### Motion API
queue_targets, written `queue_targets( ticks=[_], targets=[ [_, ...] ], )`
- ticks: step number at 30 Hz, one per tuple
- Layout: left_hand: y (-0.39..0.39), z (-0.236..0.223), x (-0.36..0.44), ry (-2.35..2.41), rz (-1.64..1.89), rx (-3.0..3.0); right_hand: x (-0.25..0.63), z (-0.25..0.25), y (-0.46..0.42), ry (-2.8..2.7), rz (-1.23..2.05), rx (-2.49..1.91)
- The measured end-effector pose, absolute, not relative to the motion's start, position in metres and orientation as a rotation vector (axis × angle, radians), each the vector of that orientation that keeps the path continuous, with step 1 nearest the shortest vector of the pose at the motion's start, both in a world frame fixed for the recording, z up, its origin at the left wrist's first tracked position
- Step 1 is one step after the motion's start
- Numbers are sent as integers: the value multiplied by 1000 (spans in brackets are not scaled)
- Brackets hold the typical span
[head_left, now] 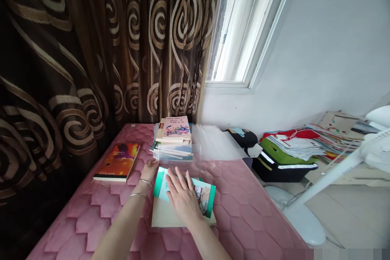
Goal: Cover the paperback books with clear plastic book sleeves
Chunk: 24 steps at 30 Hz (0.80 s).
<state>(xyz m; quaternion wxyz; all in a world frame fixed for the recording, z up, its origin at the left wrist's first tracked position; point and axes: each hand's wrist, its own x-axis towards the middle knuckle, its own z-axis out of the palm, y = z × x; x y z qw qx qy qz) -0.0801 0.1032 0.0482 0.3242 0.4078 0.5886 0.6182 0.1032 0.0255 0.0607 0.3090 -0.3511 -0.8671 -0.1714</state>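
Rests the right hand [184, 199] flat, with fingers apart, on the green-ended cover [163, 187], askew across a cream book [169, 215] on the pink mattress [243, 207]. Curls the left hand [150, 167] near the cover's far-left corner; cannot tell whether gripping. Leaves mattress surface out to the right edge, less toward the book stack [174, 146] beyond. Shows pale blue, with small pictures.
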Motion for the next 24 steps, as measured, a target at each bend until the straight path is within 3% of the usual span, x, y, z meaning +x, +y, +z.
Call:
queue_targets(
  ticks=[9,24],
  targets=[
    [69,40,-76,1446,1639,996,102,44,26,-2347,-255,-937],
    [48,26,-66,1309,1673,869,98,40,25,-2367,-231,-977]
  ],
)
